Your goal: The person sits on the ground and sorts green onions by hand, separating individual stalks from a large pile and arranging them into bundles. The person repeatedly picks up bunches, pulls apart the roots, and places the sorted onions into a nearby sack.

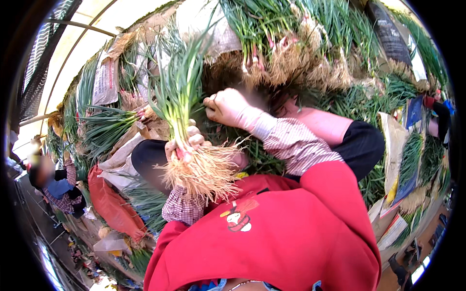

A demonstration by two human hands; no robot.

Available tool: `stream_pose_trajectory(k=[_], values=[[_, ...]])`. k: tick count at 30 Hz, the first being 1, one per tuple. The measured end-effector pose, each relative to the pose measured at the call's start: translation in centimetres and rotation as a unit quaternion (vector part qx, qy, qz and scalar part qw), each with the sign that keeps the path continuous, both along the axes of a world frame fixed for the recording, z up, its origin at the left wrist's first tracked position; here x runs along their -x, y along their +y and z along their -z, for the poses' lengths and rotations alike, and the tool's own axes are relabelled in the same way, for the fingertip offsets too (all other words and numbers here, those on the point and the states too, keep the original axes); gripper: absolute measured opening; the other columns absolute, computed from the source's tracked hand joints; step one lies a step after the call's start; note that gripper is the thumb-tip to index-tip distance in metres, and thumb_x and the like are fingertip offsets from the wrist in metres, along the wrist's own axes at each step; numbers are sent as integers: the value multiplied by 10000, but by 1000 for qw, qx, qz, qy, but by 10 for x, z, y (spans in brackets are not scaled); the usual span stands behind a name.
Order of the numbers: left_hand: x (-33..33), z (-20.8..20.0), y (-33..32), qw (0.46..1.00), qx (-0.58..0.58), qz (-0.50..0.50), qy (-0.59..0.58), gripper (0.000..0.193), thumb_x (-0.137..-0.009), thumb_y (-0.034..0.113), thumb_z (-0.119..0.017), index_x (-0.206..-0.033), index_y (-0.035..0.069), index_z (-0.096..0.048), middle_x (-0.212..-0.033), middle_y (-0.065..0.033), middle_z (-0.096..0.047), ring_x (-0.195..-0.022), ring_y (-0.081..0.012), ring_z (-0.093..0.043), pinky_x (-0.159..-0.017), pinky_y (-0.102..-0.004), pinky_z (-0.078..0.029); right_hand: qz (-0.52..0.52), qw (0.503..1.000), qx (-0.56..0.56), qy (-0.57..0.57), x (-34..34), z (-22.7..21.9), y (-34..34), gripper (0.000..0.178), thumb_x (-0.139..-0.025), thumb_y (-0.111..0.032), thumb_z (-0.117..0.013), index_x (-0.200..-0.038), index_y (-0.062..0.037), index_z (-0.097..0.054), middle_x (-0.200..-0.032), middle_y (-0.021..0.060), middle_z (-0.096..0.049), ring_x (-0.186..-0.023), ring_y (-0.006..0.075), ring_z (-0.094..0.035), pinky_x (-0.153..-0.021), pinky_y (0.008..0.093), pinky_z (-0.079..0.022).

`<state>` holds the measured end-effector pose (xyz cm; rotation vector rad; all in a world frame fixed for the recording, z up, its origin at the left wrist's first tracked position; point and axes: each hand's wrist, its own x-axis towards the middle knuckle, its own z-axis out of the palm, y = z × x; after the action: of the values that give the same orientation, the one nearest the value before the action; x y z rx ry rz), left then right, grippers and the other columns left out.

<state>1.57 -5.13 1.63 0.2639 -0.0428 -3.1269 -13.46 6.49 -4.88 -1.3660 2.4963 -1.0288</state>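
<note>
My left hand (193, 137) is wrapped round a bunch of spring onions (178, 80), just above the pale pinkish bulbs. The green leaves point up and away from me, while the bushy tan roots (201, 169) spread over my left forearm. My right hand (226, 107) is closed, its thumb and fingers drawn together, a little to the right of the leaves. Whatever its fingers hold, if anything, is hidden. The checked sleeve and the red apron (272, 228) show below both hands.
More spring onion bunches (286, 53) lie along the far side and the left (109, 123). Loose green leaves (359, 99) cover the ground at right. An orange-red sack (114, 201) lies at left, and a pale sack (394, 145) at right. Another person (56, 182) is at far left.
</note>
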Motion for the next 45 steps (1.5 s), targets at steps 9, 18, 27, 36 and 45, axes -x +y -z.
stream_pose_trajectory(k=[9,18,27,36,45], values=[[-6,1,-23,998,-44,46,11,491,-842,188,-598,-1249,32,-372,-890,68,-465,-880,-99,-484,-864,-346,-335,-110,857,30,-502,-5,-31,9,255,-885,-201,-613,-1079,-37,-636,-733,46,-610,-663,130,-550,-623,269,-451],[-13,-5,-34,994,-48,60,78,536,-856,192,-587,-1306,6,-363,-925,53,-497,-931,-119,-532,-897,-357,-336,-35,951,-76,-297,27,-46,42,645,-827,-483,-622,-1290,-42,-529,-1117,242,-636,-1086,349,-604,-950,386,-453],[-17,-1,-34,1000,-1,29,11,500,-839,189,-589,-1259,18,-378,-848,78,-454,-806,-83,-471,-798,-321,-322,-225,852,8,-472,15,-58,9,345,-962,-317,-513,-776,-29,-550,-689,28,-530,-686,130,-508,-691,310,-429],[-13,-7,-32,998,-44,23,35,517,-841,194,-595,-1278,0,-397,-859,66,-483,-848,-104,-510,-810,-330,-357,-91,942,-236,-220,10,-6,53,442,-797,-415,-635,-1026,-38,-653,-857,166,-682,-827,304,-666,-761,375,-511],[-16,-23,-17,998,-41,44,34,508,-841,210,-568,-1273,9,-393,-795,74,-416,-795,-93,-469,-817,-340,-350,231,818,199,-487,43,87,7,206,-851,-239,-609,-908,-48,-659,-864,84,-664,-800,196,-637,-728,306,-514]])
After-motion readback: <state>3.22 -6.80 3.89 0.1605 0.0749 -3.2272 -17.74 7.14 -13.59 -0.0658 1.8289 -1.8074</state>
